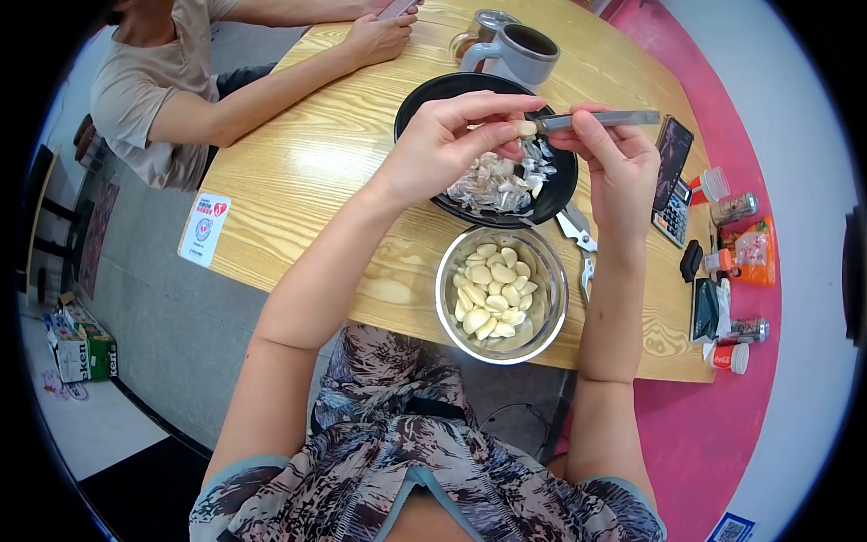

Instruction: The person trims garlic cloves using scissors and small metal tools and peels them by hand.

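Observation:
Between the thumb and fingers of my left hand [441, 144] is a pale garlic clove [526, 128], raised over the black bowl [408, 101]. My right hand [621, 161] grips a slim grey metal tool [623, 118] whose tip meets the clove; whether it is a small knife or tweezers I cannot tell. Papery garlic skins [495, 188] lie heaped in the black bowl below both hands. Nearer to me stands a clear-sided metal-rimmed bowl [444, 312] with several peeled garlic cloves [492, 287] inside.
Scissors [578, 230] lie right of the bowls. A grey mug [526, 56] and a glass jar [492, 20] stand behind. On the right are a phone [673, 158], a calculator [672, 217] and small jars [736, 208]. Another person's forearm [271, 101] rests on the table [298, 176] at left.

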The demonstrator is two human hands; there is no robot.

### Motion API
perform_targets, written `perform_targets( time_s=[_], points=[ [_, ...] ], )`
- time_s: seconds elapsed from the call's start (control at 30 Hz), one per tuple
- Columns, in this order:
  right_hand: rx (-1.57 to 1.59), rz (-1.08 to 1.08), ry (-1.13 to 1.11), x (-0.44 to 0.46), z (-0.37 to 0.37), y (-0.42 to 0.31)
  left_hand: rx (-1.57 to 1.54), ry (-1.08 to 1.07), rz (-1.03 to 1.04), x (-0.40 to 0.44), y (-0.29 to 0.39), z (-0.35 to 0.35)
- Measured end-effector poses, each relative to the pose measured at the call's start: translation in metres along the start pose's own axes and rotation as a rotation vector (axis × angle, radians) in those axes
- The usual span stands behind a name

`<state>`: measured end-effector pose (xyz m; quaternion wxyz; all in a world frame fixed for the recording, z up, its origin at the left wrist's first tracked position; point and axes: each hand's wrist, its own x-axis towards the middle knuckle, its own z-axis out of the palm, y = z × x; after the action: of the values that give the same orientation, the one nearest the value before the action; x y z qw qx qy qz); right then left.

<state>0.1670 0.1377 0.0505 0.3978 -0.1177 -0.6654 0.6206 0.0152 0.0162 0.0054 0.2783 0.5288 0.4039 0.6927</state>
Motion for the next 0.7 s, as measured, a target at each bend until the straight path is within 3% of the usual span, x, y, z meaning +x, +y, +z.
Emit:
perform_targets(
  time_s=[0.43, 0.7],
  points=[
    [0.077, 0.039, 0.061, 0.001, -0.002, 0.003, -0.240, -0.083, -0.155, -0.001, 0.001, -0.005],
    [0.039, 0.017, 0.123, 0.003, -0.003, 0.007, -0.208, -0.069, -0.130, 0.003, -0.007, -0.005]
  ],
)
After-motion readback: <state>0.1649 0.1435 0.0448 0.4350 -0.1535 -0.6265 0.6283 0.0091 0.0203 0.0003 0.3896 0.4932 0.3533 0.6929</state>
